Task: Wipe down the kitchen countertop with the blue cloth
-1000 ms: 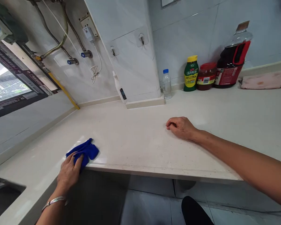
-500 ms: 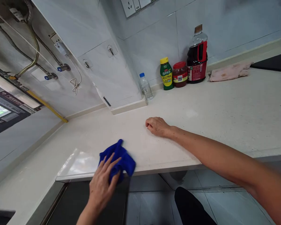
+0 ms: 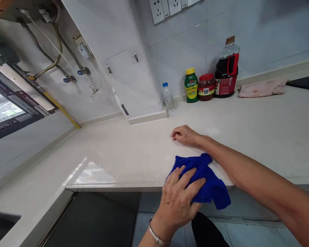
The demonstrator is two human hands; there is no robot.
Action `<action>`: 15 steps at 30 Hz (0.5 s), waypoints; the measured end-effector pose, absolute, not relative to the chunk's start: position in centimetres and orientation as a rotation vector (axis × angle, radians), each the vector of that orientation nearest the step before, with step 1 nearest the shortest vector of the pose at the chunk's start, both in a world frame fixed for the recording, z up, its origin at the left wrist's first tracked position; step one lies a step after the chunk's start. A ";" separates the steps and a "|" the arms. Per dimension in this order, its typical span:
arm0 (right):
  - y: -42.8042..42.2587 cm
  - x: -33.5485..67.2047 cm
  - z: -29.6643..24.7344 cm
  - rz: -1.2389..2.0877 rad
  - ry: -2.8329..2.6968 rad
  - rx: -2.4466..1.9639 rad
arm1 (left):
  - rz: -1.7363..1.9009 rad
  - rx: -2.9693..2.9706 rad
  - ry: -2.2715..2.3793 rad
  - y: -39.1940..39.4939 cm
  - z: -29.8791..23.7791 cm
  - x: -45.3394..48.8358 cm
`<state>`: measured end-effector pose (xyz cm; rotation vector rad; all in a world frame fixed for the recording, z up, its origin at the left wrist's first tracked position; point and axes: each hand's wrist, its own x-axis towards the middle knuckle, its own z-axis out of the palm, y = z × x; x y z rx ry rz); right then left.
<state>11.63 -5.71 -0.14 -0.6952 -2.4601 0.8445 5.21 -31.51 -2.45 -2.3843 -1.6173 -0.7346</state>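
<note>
Grip first: the person's left hand (image 3: 179,199) is laid over the blue cloth (image 3: 208,183), fingers a little apart and bent onto its top, thumb tucked low by its near side, so it has hold of the cloth with a loose, flattish hand. From where I stand, the cloth reaches out ahead of that hand and to the person's right, rumpled, its longer run slanting from the fingertips down toward the right. Part of it lies on the counter (image 3: 134,151) and part passes over the front edge.

What matters most in space, I'd judge, is the right forearm (image 3: 237,157). It crosses the front edge just to the right of the cloth, and the cloth's far corner comes right up to it; whether they touch I can't quite tell. Any shift of the cloth rightward would have that arm in its way.

Further in, the right hand (image 3: 185,135) rests on the counter with its fingers loosely curled and nothing showing in it. It lies beyond the cloth, apart from it. Well back by the wall stand a green bottle (image 3: 192,85) and a red-lidded jar (image 3: 206,90).
</note>
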 end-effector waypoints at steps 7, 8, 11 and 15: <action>-5.4 13.3 -0.2 0.521 -2.498 -0.808 | -0.695 -2.566 -2.058 -32.2 -0.1 -3.3; -5.6 13.1 0.0 0.450 -2.525 -0.821 | -0.704 -2.591 -2.115 -31.8 0.2 -4.5; -6.2 12.4 0.3 0.315 -2.587 -0.877 | -0.745 -2.567 -2.185 -29.8 0.5 -7.3; -6.5 12.0 0.6 0.262 -2.654 -0.914 | -0.749 -2.377 -2.241 -26.4 -0.4 -10.1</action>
